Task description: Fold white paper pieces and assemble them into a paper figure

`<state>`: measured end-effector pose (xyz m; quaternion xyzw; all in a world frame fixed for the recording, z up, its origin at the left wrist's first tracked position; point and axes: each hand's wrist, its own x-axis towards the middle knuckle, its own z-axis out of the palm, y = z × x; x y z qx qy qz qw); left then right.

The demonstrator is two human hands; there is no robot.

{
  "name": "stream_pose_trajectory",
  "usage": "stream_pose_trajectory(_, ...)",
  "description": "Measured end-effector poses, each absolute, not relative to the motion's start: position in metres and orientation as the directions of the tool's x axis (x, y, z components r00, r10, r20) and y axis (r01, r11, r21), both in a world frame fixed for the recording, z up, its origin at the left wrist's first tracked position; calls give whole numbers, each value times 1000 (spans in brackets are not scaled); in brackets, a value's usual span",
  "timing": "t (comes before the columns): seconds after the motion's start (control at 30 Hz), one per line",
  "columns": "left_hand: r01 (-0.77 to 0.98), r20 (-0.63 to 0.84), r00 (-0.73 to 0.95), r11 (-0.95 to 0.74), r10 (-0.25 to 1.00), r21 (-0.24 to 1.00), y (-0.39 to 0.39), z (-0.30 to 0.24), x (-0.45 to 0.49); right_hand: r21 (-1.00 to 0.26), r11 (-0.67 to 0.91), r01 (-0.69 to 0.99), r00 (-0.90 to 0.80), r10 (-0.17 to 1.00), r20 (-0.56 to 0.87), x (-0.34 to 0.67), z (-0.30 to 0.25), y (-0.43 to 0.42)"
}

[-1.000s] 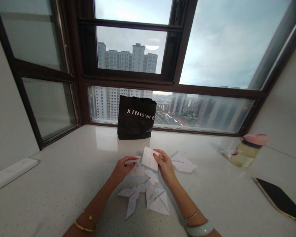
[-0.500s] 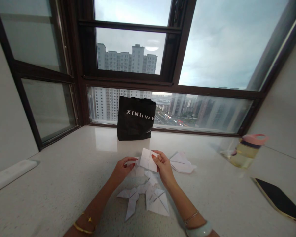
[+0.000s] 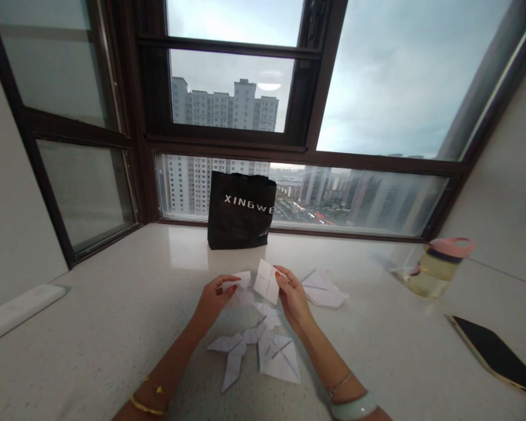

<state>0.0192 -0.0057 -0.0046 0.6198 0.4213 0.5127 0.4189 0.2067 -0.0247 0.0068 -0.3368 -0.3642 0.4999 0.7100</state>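
My right hand (image 3: 293,292) pinches a creased white square of folded paper (image 3: 266,282) by its right edge, tilted above the counter. Between the thumb and fingers of my left hand (image 3: 218,294) is a smaller piece of white paper (image 3: 244,279), apart from the square; its far side is partly hidden by the fingers. Below both hands lie several folded white paper pieces, among them a winged origami shape (image 3: 234,354) and a squarish fold with crossing creases (image 3: 281,362). Another folded paper (image 3: 324,287) rests right of my right hand.
A black bag (image 3: 241,213) stands by the window at the back. To the right are a bottle with a pink lid (image 3: 440,269) and a dark phone (image 3: 497,354). A long white object (image 3: 21,310) lies on the left of the speckled counter (image 3: 127,316).
The paper in my left hand has risen into clearer view. The square in my right hand has turned and tilted, and my left hand has shifted slightly left.
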Motion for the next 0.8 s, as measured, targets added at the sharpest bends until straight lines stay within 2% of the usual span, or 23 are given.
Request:
stream_pose_trajectory(0.1, 79, 302, 116, -312, 946, 947, -5, -6, 19, -835, 248, -492, 194, 966, 173, 208, 8, -26)
stream_pose_trajectory(0.2, 40, 328, 83, -332, 941, 942, -6, -3, 17, -911, 175, -374, 28, 984, 177, 209, 2, -24)
stream_pose_trajectory(0.27, 47, 368, 31, -369, 929, 928, -7, -1, 15, -974, 167, -153, -78, 980, 180, 207, -7, -22)
stream_pose_trajectory(0.3, 61, 390, 6, -390, 921, 919, -7, 0, 13, -978, 210, -3, -81, 974, 210, 206, -11, -21)
stream_pose_trajectory(0.33, 78, 410, -14, -408, 912, 910, -7, 0, 12, -948, 275, 158, -50, 961, 270, 204, -15, -20)
stream_pose_trajectory(0.4, 111, 442, -30, -436, 896, 893, -7, 0, 12, -812, 389, 436, 39, 893, 448, 201, -18, -21)
stream_pose_trajectory(0.47, 146, 470, -19, -463, 882, 874, -6, -1, 13, -691, 449, 567, 91, 799, 594, 197, -16, -24)
stream_pose_trajectory(0.6, 198, 518, 33, -514, 854, 835, -9, -6, 19, -627, 526, 575, 71, 731, 679, 189, -3, -34)
stream_pose_trajectory(0.8, 222, 553, 149, -573, 820, 789, -17, -11, 30, -629, 527, 572, 52, 742, 669, 179, -5, -37)
